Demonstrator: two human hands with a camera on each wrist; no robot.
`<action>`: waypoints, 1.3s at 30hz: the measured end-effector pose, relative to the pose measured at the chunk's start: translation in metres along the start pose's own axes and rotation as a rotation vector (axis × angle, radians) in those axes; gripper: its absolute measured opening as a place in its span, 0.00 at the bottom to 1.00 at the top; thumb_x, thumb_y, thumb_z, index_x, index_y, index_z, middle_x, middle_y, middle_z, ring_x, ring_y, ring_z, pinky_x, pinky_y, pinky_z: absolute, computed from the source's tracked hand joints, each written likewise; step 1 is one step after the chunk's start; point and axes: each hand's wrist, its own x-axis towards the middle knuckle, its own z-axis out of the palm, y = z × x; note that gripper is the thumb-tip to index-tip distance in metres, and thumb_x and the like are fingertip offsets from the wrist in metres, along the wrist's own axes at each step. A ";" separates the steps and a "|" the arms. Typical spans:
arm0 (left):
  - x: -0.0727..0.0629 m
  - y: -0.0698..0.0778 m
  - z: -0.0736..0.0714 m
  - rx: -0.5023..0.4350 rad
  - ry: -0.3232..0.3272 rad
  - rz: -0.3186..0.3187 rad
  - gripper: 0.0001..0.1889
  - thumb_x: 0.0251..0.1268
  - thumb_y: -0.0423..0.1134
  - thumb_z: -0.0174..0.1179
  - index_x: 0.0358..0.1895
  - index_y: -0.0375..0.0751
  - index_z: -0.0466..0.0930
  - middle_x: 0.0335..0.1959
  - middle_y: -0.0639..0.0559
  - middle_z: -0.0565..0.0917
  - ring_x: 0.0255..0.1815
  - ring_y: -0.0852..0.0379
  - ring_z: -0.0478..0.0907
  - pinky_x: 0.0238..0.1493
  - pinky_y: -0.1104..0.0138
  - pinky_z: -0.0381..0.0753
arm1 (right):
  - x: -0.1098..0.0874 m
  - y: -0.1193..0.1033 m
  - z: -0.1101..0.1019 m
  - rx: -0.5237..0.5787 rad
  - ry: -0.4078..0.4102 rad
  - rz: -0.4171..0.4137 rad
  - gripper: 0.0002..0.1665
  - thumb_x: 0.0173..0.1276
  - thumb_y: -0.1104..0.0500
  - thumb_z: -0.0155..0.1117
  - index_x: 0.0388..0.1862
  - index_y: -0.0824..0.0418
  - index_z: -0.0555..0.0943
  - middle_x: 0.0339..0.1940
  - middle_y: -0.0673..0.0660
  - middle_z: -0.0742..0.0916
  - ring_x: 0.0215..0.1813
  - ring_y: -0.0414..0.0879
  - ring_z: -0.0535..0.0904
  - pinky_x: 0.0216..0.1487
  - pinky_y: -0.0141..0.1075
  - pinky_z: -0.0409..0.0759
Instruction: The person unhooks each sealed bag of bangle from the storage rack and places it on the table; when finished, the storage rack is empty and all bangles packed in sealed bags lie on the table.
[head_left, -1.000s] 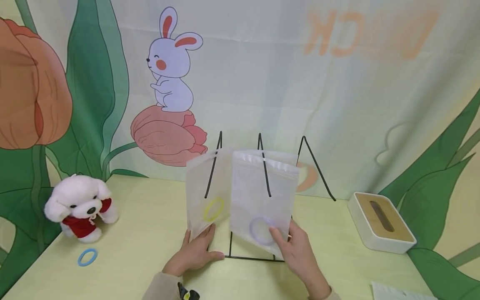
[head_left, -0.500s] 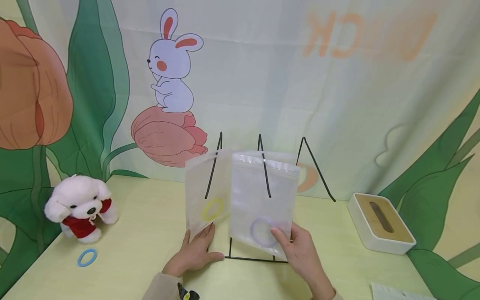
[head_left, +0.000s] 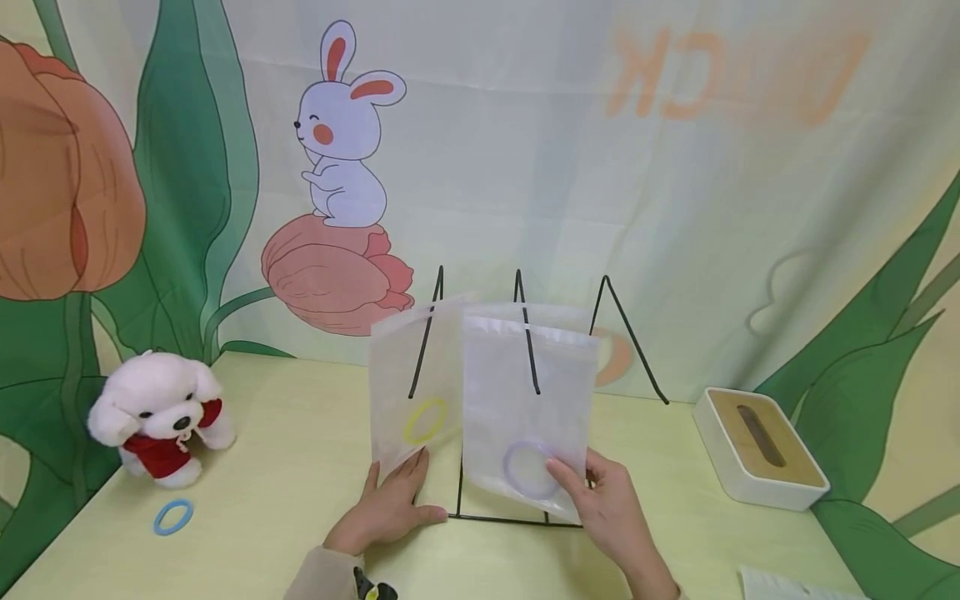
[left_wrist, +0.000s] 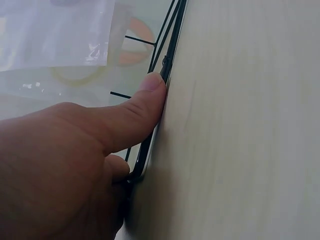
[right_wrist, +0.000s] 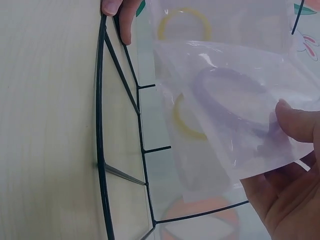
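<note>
A translucent bag [head_left: 487, 408] is being held upright at the centre of the counter [head_left: 285, 467], just above the front bar of a black wire rack [head_left: 498, 520], with one slanting wire leg being seen across its front face. Inside it, near the lower edge, a purple ring [head_left: 507, 469] is being shown through the film. The bag's lower right corner is being pinched by the right hand [head_left: 615, 504], the thumb being pressed on the front face beside the ring.

Just to the left, a second translucent bag [head_left: 397, 367] is being crossed by another wire leg, and a yellow ring [head_left: 408, 430] is being enclosed in it. The rack's front left corner is being touched by the left hand [head_left: 386, 504], its thumb and fingers being kept outstretched, below the second bag. A beige sleeve [head_left: 322, 575] is being worn on that arm.

Farther left, a blue ring [head_left: 158, 522] is being supported flat on the counter, in front of a white plush dog [head_left: 161, 408] being dressed in red. On the right, a white box [head_left: 731, 429] is being topped by a slotted wooden lid; a pale sheet [head_left: 791, 586] is being cut off by the lower frame edge. Behind everything, a backdrop [head_left: 487, 150] is being decorated by a rabbit and tulips.
</note>
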 end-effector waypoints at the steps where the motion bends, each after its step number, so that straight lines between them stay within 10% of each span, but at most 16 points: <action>1: 0.000 0.000 0.000 -0.001 0.000 0.001 0.52 0.61 0.61 0.61 0.76 0.30 0.47 0.77 0.38 0.51 0.76 0.39 0.49 0.69 0.38 0.27 | 0.000 0.000 0.000 -0.002 -0.002 -0.003 0.10 0.63 0.52 0.70 0.40 0.55 0.87 0.35 0.50 0.89 0.34 0.43 0.81 0.32 0.33 0.79; 39: 0.000 0.001 -0.001 0.035 0.006 0.012 0.51 0.62 0.61 0.60 0.76 0.29 0.47 0.78 0.36 0.46 0.78 0.41 0.42 0.69 0.38 0.27 | -0.030 -0.011 -0.010 0.013 -0.023 0.103 0.10 0.65 0.53 0.69 0.40 0.57 0.86 0.36 0.51 0.88 0.38 0.41 0.82 0.37 0.33 0.83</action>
